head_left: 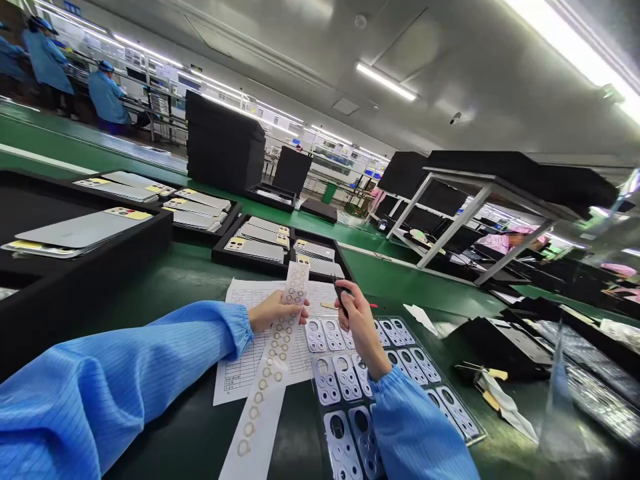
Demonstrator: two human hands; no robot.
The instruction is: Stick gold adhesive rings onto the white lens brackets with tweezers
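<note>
My left hand (278, 311) grips a long white strip (267, 393) bearing rows of small yellowish rings. The strip's lower end hangs toward the near edge of the view, over a printed sheet (235, 377). My right hand (356, 319) is closed around a thin black tool (342, 293), probably tweezers, its tip pointing up beside the strip. Under my right forearm lies a clear tray (320, 400) of silvery plates with round holes. The sleeve hides part of that tray.
Black trays (217, 255) with stacked silver panels stand beyond the hands and at the left. Black boxes (225, 143) are piled farther back. A metal-framed rack (455, 217) stands right; scraps (507, 407) lie near it. People in blue (107, 97) sit or stand far left.
</note>
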